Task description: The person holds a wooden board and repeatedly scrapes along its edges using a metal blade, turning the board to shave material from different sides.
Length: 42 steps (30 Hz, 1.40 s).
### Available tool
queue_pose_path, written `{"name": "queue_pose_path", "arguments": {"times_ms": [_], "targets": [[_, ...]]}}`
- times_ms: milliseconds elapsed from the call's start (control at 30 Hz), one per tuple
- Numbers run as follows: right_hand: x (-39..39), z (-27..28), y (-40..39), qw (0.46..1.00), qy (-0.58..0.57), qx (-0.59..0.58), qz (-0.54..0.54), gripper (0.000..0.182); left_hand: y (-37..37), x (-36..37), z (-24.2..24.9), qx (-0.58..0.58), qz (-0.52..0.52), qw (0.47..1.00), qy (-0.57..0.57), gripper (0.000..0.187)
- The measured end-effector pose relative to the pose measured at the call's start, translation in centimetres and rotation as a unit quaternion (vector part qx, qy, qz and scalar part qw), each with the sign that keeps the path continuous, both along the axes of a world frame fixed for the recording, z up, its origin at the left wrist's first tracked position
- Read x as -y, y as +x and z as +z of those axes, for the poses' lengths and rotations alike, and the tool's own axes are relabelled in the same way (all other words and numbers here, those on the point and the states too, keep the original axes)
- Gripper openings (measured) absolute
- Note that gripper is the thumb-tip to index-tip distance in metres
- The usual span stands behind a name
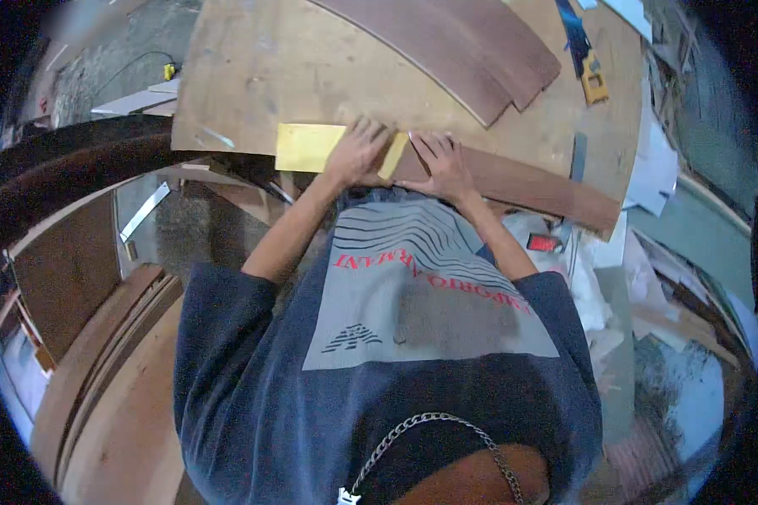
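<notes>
A yellow strip point(303, 147) lies along the near edge of the workbench, its left end reaching slightly past the edge. My left hand point(360, 154) bears down on this strip, fingers bent over its top and thumb toward the near side. To its right, a long brown wooden plank point(526, 181) meets the strip and runs along the bench edge. My right hand point(438, 166) rests on the plank's left end, with fingers stretched toward its far edge and thumb pointing at the left hand. A narrow piece of yellow shows between the two hands.
Larger brown boards point(455, 50) lie at the back of the workbench point(244, 76). A handsaw point(594, 80) with a yellow handle sits at the back right, and a grey strip point(579, 156) touches the plank. Curved wooden panels point(126, 379) stand at lower left; white scraps point(657, 168) lie right.
</notes>
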State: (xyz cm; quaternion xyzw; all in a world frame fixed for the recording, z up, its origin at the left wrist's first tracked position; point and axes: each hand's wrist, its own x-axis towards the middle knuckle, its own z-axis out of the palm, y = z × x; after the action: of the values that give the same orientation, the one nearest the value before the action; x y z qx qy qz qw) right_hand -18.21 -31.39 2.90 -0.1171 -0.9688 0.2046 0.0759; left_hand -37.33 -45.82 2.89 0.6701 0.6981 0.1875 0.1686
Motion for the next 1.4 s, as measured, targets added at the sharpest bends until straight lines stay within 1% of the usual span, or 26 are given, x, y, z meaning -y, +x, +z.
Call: {"name": "queue_pose_path", "arguments": {"times_ms": [200,233,267,300,367,433,467,533,600,633,700,733,800,867,900,933,967,1000,1033,1067,1167,1200,1267,1300,1367,1400], "targets": [[-4.4,1.0,3.4,0.997,0.007,-0.076,-0.012,0.085,0.8,-1.0,1.1,-0.08,0.024,0.995,-0.044,0.099],[-5.7,3.2,5.9,0.988,-0.022,-0.094,-0.121,0.079,1.5,-1.6,2.6,-0.086,0.026,0.996,-0.027,0.098],[-7.0,1.2,9.8,0.962,-0.012,-0.145,-0.231,0.075,2.3,-2.2,3.6,-0.087,0.028,0.996,-0.012,0.097],[-7.8,-1.3,14.1,0.923,-0.003,-0.192,-0.334,0.071,3.3,-2.8,4.0,-0.056,0.063,0.996,0.021,0.096],[-8.5,3.0,21.4,0.787,-0.007,-0.233,-0.572,0.063,7.0,-6.4,4.0,0.009,0.098,0.991,0.091,0.094],[-7.3,1.2,27.9,0.584,0.079,-0.168,-0.79,0.058,12.6,-12.6,5.5,0.053,-0.005,0.997,0.047,0.094],[-5.8,0.2,30.9,0.58,0.066,-0.155,-0.797,0.058,16.0,-15.6,5.4,0.097,-0.069,0.992,0.048,0.094],[-7.1,-4.7,34.2,0.55,-0.361,-0.279,-0.7,0.057,21.9,-22.9,4.5,0.091,-0.202,0.975,0.022,0.104],[-7.6,-6.0,33.4,0.585,-0.292,-0.317,-0.687,0.056,28.1,-28.3,4.4,0.025,-0.268,0.962,0.035,0.118],[-7.7,-4.0,32.1,0.522,-0.396,-0.36,-0.664,0.052,30.4,-30.6,3.4,-0.008,-0.306,0.951,0.048,0.123],[-7.1,-1.6,31.0,0.445,-0.498,-0.4,-0.628,0.048,33.8,-32.3,3.7,-0.023,-0.309,0.949,0.053,0.123],[-8.1,-1.0,31.0,0.319,-0.556,-0.415,-0.646,0.046,35.2,-33.7,3.2,-0.028,-0.31,0.949,0.05,0.123],[-10.8,-1.0,31.1,0.179,-0.601,-0.43,-0.649,0.044,36.9,-35.9,2.3,-0.039,-0.288,0.956,0.05,0.126],[-9.9,-1.6,31.7,0.353,-0.478,-0.443,-0.671,0.039,37.4,-36.3,3.2,0.07,-0.195,0.976,-0.065,0.128],[-8.8,-4.2,32.1,0.529,-0.347,-0.346,-0.693,0.036,37.9,-36.6,3.8,0.067,-0.191,0.977,-0.062,0.127],[-8.4,-4.9,32.0,0.644,-0.164,-0.238,-0.709,0.034,37.9,-36.3,3.0,0.067,-0.184,0.978,-0.071,0.127],[-8.6,-5.2,31.6,0.572,-0.285,-0.332,-0.694,0.032,37.9,-36.7,2.9,0.072,-0.172,0.98,-0.073,0.125],[-9.6,-3.3,31.6,0.458,-0.463,-0.438,-0.619,0.031,37.9,-37.6,2.9,0.076,-0.164,0.981,-0.067,0.123],[-10.7,-1.3,31.5,0.285,-0.598,-0.51,-0.549,0.03,37.8,-37.8,3.9,0.102,-0.152,0.981,-0.069,0.12],[-10.7,-0.6,31.3,0.327,-0.604,-0.503,-0.525,0.029,37.5,-38.3,4.6,0.097,-0.144,0.984,-0.05,0.12],[-11.9,-4.0,30.4,0.287,-0.597,-0.552,-0.506,0.032,36.5,-38.6,5.1,0.152,-0.13,0.98,-0.014,0.12],[-12.2,-5.7,31.1,0.393,-0.551,-0.457,-0.577,0.04,36.4,-38.6,5.1,0.161,-0.122,0.979,-0.025,0.12],[-11.3,-5.9,33.0,0.486,-0.487,-0.335,-0.644,0.048,36.7,-39.5,5.0,0.177,-0.117,0.977,0.026,0.118],[-11.7,-4.5,32.5,0.573,-0.389,-0.232,-0.683,0.054,36.7,-39.6,5.2,0.224,-0.117,0.967,0.019,0.116],[-12.8,-1.6,32.6,0.655,-0.287,-0.116,-0.689,0.06,37.1,-40.1,4.9,0.215,-0.114,0.969,0.036,0.116],[-13.9,-0.1,32.8,0.608,-0.36,-0.163,-0.689,0.057,36.9,-40.4,5.0,0.196,-0.117,0.972,0.062,0.115]]}}
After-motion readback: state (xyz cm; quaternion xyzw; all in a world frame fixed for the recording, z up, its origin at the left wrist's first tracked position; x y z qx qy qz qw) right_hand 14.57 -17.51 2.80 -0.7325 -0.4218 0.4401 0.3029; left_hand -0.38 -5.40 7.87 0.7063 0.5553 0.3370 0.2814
